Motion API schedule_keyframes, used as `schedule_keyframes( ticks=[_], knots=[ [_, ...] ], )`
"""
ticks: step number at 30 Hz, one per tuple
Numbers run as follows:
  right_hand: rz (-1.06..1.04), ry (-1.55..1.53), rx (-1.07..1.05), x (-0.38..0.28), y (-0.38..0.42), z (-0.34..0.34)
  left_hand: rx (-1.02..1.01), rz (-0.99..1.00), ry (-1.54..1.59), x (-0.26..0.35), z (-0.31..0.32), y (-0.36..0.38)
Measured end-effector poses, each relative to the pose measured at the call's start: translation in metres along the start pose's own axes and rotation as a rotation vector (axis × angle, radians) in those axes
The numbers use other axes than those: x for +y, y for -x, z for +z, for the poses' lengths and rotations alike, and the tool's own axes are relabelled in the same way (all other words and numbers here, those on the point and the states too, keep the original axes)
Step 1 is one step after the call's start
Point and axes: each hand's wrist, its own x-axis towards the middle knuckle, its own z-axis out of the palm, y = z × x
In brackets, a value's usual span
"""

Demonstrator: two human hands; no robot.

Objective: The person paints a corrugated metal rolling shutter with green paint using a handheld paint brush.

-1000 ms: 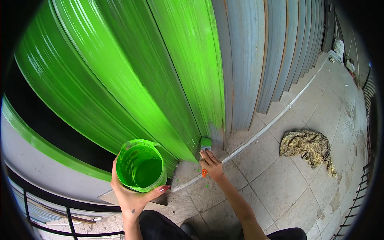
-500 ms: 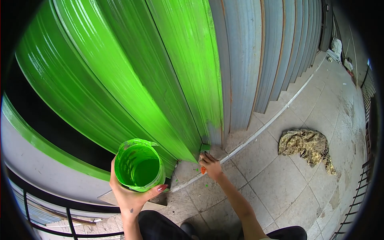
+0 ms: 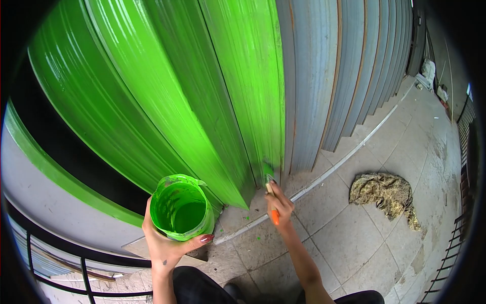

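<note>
My left hand point(image 3: 169, 245) is wrapped round a tub of green paint point(image 3: 207, 228), its wall coated in drips and its mouth facing up. Paint lies in the bottom of the tub. In my right hand point(image 3: 280, 204) is a paintbrush point(image 3: 270, 188) with a pale handle and orange end. Its green-loaded bristles touch the lower end of a folded metal panel point(image 3: 243, 91), near the floor. Fresh green covers the panel on the left, thinning to grey around the bristles. Bare grey, rust-edged panels point(image 3: 311, 86) stand to the right.
A crumpled patterned cloth point(image 3: 382, 195) lies on the tiled floor point(image 3: 334, 238) to the right. A pale strip point(image 3: 324, 177) runs along the floor by the panels. Black railings point(image 3: 83, 273) are at lower left, with another grille point(image 3: 445, 258) at right. Small green drips dot the tiles.
My right hand has moved up and slightly right with the paintbrush, from the panel's bottom corner to its lower face. The left hand still holds the tub, and the view has shifted slightly.
</note>
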Motion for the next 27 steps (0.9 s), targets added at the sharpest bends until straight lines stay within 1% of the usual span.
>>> schedule_keyframes(
  ticks=[3, 4, 5, 7, 9, 10, 13, 15, 16, 19, 20, 23, 24, 27],
  knots=[
    [0.307, -0.303, 0.238, -0.044, -0.062, -0.037, -0.151, -0.017, 0.098, -0.003, -0.005, -0.006],
    [0.368, -0.439, 0.348, -0.057, -0.088, -0.050, -0.211, 0.013, 0.088, -0.003, -0.006, -0.007],
    [0.432, -0.573, 0.452, -0.067, -0.114, -0.063, -0.245, -0.013, 0.167, -0.008, -0.006, -0.006],
    [0.503, -0.762, 0.393, -0.072, -0.158, -0.084, -0.298, -0.026, 0.170, -0.036, -0.007, -0.001],
    [0.427, -0.932, 0.018, -0.095, -0.213, -0.097, -0.342, -0.023, 0.167, -0.062, -0.003, 0.009],
    [0.436, -0.959, -0.231, -0.107, -0.235, -0.099, -0.361, -0.010, 0.132, -0.076, 0.000, 0.016],
    [0.349, -0.816, -0.878, -0.136, -0.256, -0.098, -0.359, 0.018, 0.093, -0.105, 0.011, 0.031],
    [0.216, -0.642, -1.074, -0.154, -0.248, -0.091, -0.316, 0.076, 0.070, -0.114, 0.019, 0.035],
    [0.153, -0.550, -1.160, -0.162, -0.241, -0.089, -0.303, 0.105, 0.057, -0.116, 0.023, 0.035],
    [0.054, -0.412, -1.292, -0.173, -0.227, -0.078, -0.281, 0.239, 0.070, -0.122, 0.035, 0.026],
    [-0.032, -0.340, -1.324, -0.175, -0.226, -0.075, -0.286, 0.241, 0.084, -0.122, 0.037, 0.024],
    [-0.019, -0.388, -1.344, -0.168, -0.217, -0.066, -0.283, 0.324, 0.132, -0.132, 0.045, 0.014],
    [0.004, -0.313, -1.444, -0.170, -0.220, -0.068, -0.297, 0.328, 0.128, -0.131, 0.045, 0.011],
    [-0.099, -0.260, -1.423, -0.179, -0.223, -0.070, -0.318, 0.388, 0.118, -0.128, 0.047, 0.003]
  ],
)
